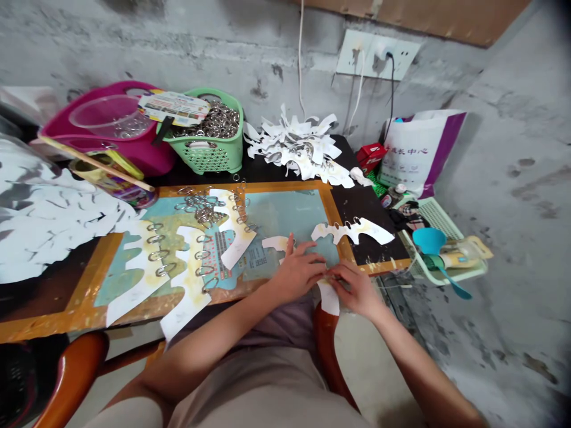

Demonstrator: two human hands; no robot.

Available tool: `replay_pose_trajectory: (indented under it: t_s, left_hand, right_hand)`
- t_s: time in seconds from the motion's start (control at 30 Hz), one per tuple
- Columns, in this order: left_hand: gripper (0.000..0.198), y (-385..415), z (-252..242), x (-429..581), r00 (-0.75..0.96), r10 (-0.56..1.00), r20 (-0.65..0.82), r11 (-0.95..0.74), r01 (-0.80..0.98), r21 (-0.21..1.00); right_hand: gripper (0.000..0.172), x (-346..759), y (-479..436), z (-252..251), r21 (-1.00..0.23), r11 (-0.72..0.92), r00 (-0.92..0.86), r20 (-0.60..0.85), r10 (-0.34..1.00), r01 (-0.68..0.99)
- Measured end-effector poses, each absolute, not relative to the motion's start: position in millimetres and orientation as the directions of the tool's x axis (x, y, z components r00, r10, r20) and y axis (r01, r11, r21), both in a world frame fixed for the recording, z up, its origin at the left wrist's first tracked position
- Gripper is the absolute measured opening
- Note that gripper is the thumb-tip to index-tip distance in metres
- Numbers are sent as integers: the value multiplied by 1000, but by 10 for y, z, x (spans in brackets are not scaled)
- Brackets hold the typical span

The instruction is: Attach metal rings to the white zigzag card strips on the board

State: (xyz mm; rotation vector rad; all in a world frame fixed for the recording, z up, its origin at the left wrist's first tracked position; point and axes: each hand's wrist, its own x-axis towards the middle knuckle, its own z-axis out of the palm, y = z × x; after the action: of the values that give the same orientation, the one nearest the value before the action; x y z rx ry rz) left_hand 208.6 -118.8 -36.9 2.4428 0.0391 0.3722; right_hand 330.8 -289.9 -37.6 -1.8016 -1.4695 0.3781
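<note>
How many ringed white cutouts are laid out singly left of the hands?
3: a cutout beside the left heap, another right of that, a third by the loose rings. The heap may hide others.

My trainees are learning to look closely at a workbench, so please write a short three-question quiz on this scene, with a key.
1. Multiple choice: as pictured, where is the green basket relative to the magenta basket?
A) To its left
B) To its right
C) Inside it

2. True or false: the left hand and right hand are spread to opposite ends of the table.

3. Fill in: the small box beside the white bag is ____ in colour.

Key:
1. B
2. False; their fingertips are close together at a white piece.
3. Red
</note>
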Motion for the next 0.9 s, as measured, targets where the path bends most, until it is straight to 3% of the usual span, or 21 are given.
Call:
replay_pose_trajectory:
  t_s: [0.13, 0.33, 0.57, 0.7, 0.8, 0.9]
  left_hand:
    - [19, -1219, -358, 2053, 933, 140, 331, -807, -86, 584]
    - [25, -1200, -370, 2043, 954, 59, 293, -824, -119, 553]
    - [16, -1190, -385, 2064, 924, 230, 305, -645, -90, 759]
    - [15, -1191, -386, 2062, 926, 250, 281, -599, -80, 797]
    - [15, -1192, -401, 2057, 936, 206, 287, -644, -91, 759]
    - [21, -1194, -405, 2050, 951, 115, 286, -772, -96, 628]
  right_hand:
    - [30, 3416, -2834, -277, -690, 2, 223, 236, 946, 724]
    - [25, 3546, -2741, -309, -578, 97, 35, 212, 977, 810]
    - [28, 3549, -2858, -377, -520, 105, 19, 228, 974, 848]
    - [33, 3535, -2935, -436, -496, 102, 29, 249, 968, 862]
    - [33, 3550, -2947, -434, -495, 112, 8, 234, 972, 861]
    - [31, 3574, -2935, -407, -569, 89, 69, 251, 966, 817]
